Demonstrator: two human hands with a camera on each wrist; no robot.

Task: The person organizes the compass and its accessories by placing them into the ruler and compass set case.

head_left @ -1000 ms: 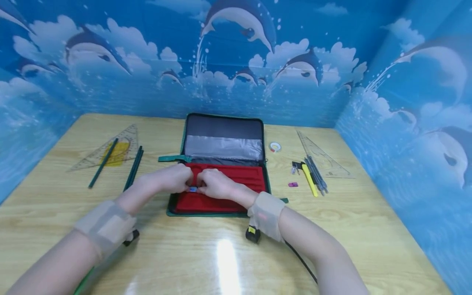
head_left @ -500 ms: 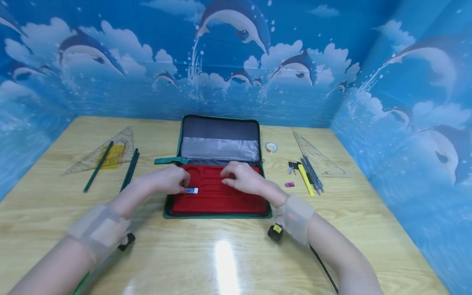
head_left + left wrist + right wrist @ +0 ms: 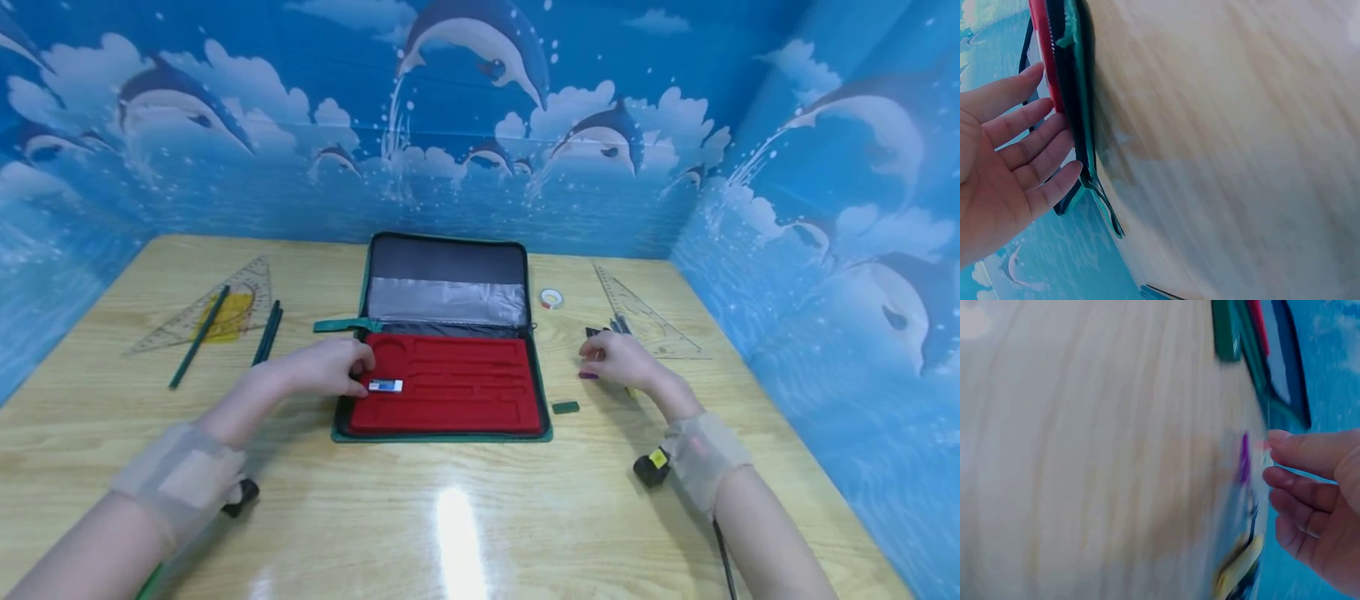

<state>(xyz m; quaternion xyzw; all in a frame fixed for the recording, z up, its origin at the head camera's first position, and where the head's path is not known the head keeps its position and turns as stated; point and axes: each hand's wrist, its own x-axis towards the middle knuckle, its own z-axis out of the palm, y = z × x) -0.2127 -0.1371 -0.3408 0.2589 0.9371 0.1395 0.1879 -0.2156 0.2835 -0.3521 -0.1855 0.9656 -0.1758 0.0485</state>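
Head view: a blue-and-white eraser [image 3: 386,386] lies on the left part of the red insert [image 3: 435,414] of a green case [image 3: 442,440]. Just beside it, the left hand [image 3: 332,367] has its fingers parted and loosely curved, holding nothing. Right of the case, the right hand [image 3: 621,360] hovers by a small purple piece [image 3: 588,375], fingers bent and thumb apart from them, nothing gripped. A dark green block [image 3: 566,407] lies between that hand and the case. Farther out are a tape roll [image 3: 551,306] and a clear set square [image 3: 663,325] at right, dark pencils [image 3: 200,337] and a protractor triangle [image 3: 176,331] at left.
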